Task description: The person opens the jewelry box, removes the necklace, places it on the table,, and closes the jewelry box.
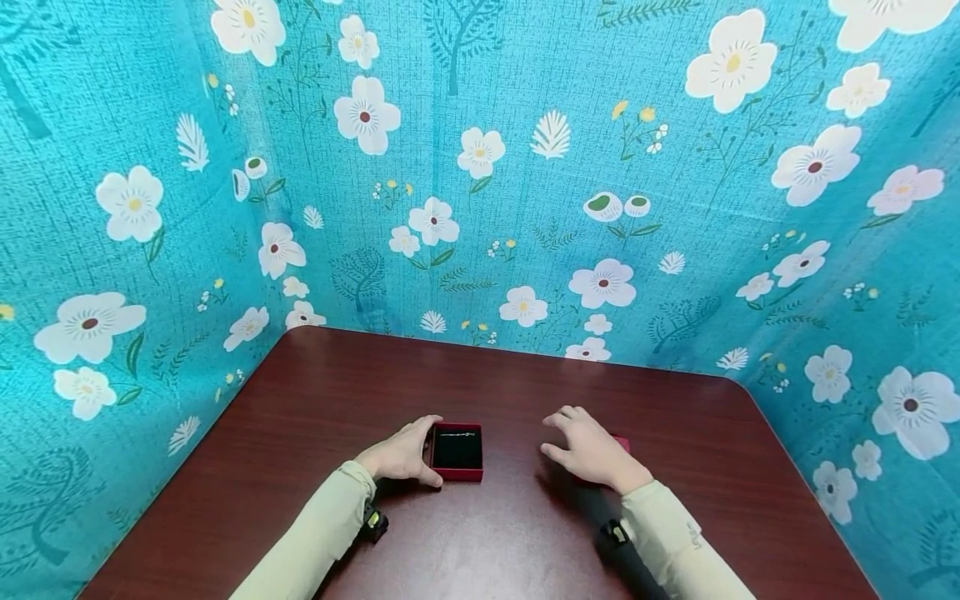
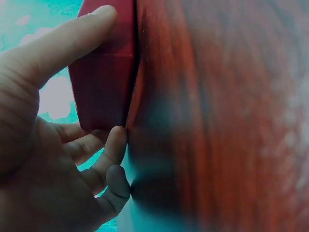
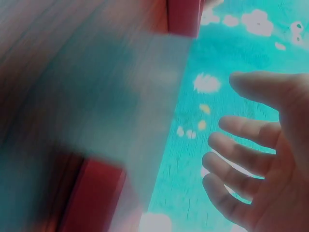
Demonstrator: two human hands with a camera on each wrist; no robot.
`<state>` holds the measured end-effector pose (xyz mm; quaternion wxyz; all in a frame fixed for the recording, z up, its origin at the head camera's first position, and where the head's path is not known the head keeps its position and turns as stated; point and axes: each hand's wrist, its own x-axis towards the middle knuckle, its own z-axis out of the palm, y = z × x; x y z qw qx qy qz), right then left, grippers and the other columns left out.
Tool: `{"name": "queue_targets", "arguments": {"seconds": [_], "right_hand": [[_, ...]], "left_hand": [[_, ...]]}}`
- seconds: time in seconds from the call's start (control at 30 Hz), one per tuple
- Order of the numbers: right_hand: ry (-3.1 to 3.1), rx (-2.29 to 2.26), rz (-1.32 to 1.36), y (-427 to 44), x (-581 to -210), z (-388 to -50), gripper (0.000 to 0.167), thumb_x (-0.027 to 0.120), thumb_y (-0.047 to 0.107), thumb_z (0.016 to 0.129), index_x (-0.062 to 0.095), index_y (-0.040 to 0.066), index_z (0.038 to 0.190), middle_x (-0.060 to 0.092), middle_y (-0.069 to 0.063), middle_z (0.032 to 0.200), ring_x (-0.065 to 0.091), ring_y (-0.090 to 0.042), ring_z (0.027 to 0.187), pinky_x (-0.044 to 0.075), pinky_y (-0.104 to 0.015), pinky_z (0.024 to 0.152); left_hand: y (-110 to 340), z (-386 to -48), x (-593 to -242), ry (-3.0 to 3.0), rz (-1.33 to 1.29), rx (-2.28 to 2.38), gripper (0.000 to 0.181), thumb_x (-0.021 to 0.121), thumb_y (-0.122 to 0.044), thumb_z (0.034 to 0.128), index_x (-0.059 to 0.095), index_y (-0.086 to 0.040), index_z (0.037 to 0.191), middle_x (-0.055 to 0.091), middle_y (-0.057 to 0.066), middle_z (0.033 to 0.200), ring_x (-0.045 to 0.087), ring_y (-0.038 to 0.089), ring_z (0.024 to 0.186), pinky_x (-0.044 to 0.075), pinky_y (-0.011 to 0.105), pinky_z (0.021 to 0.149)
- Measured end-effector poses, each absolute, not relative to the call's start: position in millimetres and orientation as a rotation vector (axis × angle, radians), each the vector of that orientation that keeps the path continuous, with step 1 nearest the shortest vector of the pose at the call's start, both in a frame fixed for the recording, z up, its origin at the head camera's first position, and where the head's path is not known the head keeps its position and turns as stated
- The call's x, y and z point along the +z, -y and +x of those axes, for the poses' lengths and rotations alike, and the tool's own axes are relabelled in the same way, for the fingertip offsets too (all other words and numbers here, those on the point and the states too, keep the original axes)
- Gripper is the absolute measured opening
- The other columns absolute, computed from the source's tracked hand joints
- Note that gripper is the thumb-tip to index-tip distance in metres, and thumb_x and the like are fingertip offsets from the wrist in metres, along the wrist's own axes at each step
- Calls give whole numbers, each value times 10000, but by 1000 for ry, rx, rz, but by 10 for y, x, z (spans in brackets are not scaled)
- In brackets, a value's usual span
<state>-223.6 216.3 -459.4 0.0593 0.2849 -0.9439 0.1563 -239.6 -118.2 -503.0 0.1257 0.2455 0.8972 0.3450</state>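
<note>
A small red jewelry box (image 1: 459, 475) lies on the table without its cover, a black pad (image 1: 457, 452) inside. Along the pad's far side runs a thin silvery strip that looks like a chain (image 1: 456, 433). My left hand (image 1: 403, 454) holds the box from its left, the thumb at the near side and the fingers at the far side; in the left wrist view the thumb lies against the red wall (image 2: 104, 82). To the right, my right hand (image 1: 588, 446) hovers with loosely bent fingers and nothing in them. A second red piece (image 1: 622, 443) is mostly hidden behind that hand.
The dark red-brown wooden table (image 1: 420, 375) has rounded far corners. A blue floral cloth (image 1: 480, 217) hangs behind it and at both sides. Each wrist wears a black camera mount (image 1: 373, 523) over a pale sleeve (image 1: 315, 533).
</note>
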Motion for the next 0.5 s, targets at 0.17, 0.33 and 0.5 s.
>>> {"name": "queue_targets", "arguments": {"seconds": [0.17,0.33,0.5], "right_hand": [[2865,531,900,-1873,-4585,-2241,391,728,259,821,642,45,1136,599,-49,1066,525,-193,986,476,-391,852],[2904,544,904,-1638,-4635,-2261,385,713,285,835,644,84,1155,578,-10,1072,511,-152,991,492,-354,843],[2888,525,958,-1463,-4674,-2271,311,667,302,873,664,131,1132,562,11,1046,503,-130,966,492,-324,830]], "left_hand": [[1196,-2401,-5033,-2596,722,1049,996,886,-237,609,319,22,1386,452,144,1293,520,248,1030,418,415,912],[1201,-2381,-5025,-2571,729,1090,980,885,-215,614,325,37,1378,466,149,1261,541,261,1001,438,416,884],[1203,-2381,-5045,-2567,736,1096,976,883,-220,622,324,35,1381,463,146,1269,554,265,1009,444,413,883]]}}
